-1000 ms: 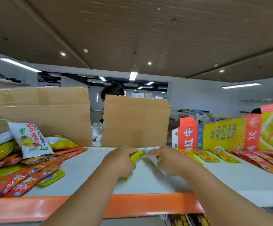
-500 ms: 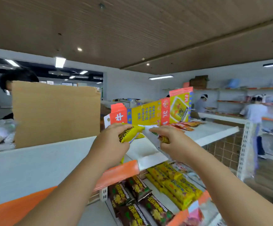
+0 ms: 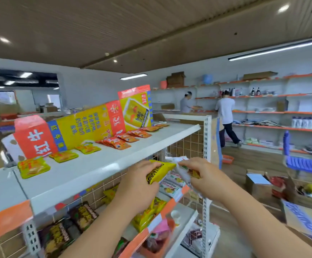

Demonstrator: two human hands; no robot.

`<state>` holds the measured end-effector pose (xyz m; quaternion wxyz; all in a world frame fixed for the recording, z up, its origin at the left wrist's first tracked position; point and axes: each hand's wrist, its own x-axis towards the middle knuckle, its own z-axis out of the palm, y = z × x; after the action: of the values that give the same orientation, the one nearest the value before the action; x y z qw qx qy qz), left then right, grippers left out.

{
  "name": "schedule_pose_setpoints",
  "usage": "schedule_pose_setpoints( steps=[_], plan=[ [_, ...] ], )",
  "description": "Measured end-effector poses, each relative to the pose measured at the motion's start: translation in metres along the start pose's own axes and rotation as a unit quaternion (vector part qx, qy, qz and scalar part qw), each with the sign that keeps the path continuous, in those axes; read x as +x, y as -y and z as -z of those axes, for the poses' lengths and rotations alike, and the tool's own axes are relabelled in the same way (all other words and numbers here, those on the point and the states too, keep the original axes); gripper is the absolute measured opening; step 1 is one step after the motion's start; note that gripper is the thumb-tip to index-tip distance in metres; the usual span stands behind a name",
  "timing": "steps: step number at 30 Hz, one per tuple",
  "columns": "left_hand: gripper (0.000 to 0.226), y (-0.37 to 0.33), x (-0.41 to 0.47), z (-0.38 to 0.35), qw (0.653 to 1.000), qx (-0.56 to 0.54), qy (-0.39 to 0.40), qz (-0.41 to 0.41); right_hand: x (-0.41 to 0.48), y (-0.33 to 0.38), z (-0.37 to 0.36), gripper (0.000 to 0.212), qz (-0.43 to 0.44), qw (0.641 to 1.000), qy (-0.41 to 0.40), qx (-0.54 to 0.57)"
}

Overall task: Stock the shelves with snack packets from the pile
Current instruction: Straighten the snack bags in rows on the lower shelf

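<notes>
My left hand (image 3: 136, 180) grips a yellow snack packet (image 3: 160, 172) with black lettering. My right hand (image 3: 202, 173) pinches a white snack packet (image 3: 183, 169) beside it. Both hands hover in front of the shelf rack, just below the edge of the white top shelf (image 3: 103, 164) and above the second shelf. On that second shelf lie white packets (image 3: 172, 187) near the right end and yellow packets (image 3: 146, 215) and dark packets (image 3: 82, 215) further left. Small yellow (image 3: 33, 167) and red (image 3: 117, 143) sachets lie in a row on the top shelf.
A flattened yellow and red carton (image 3: 88, 127) stands along the back of the top shelf. Open cardboard boxes (image 3: 300, 198) and a blue chair (image 3: 300, 161) stand on the floor at right. Two people (image 3: 225, 112) work at the far wall shelves.
My view has swung right, away from the packet pile on the top shelf. Both hands have carried their packets down from the shelf top to in front of the second shelf.
</notes>
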<state>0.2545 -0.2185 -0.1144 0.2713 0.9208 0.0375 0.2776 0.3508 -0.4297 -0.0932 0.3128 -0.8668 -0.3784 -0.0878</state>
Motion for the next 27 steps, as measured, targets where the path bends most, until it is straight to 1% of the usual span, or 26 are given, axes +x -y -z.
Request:
schedule_pose_setpoints(
  steps=[1,4,8,10,13,15,17,21,24,25,27],
  plan=[
    [0.06,-0.001,0.005,-0.018,1.0,-0.002,0.005,0.007,0.0,-0.019,0.002,0.038,-0.003,1.0,0.005,-0.004],
    [0.061,0.001,0.02,-0.069,0.999,-0.015,0.015,0.036,-0.001,-0.07,-0.002,0.041,-0.015,1.0,0.022,0.0],
    [0.061,0.007,0.031,-0.133,0.996,-0.035,0.012,0.087,0.009,-0.138,-0.019,0.029,-0.038,0.999,0.023,-0.025],
    [0.061,0.013,0.032,-0.16,0.992,-0.035,0.016,0.117,0.013,-0.165,-0.032,0.033,-0.061,0.997,0.028,-0.025],
    [0.062,0.025,0.031,-0.192,0.986,-0.037,0.012,0.163,0.021,-0.198,-0.056,0.045,-0.07,0.995,0.061,-0.029],
    [0.06,0.032,0.033,-0.203,0.984,-0.025,0.004,0.176,0.028,-0.215,-0.074,0.049,-0.074,0.994,0.077,-0.036],
    [0.058,0.044,0.036,-0.21,0.982,-0.012,0.001,0.188,0.037,-0.228,-0.093,0.048,-0.08,0.993,0.088,-0.024],
    [0.056,0.075,0.046,-0.211,0.976,0.001,-0.007,0.219,0.064,-0.239,-0.129,0.048,-0.074,0.99,0.117,-0.008],
    [0.055,0.102,0.062,-0.207,0.971,0.015,-0.032,0.236,0.09,-0.242,-0.152,0.047,-0.06,0.99,0.125,-0.011],
    [0.053,0.111,0.07,-0.206,0.97,0.019,-0.041,0.238,0.098,-0.243,-0.157,0.049,-0.056,0.99,0.129,-0.016],
    [0.052,0.13,0.086,-0.206,0.969,0.024,-0.052,0.241,0.116,-0.242,-0.164,0.058,-0.06,0.987,0.15,-0.014]
  ],
)
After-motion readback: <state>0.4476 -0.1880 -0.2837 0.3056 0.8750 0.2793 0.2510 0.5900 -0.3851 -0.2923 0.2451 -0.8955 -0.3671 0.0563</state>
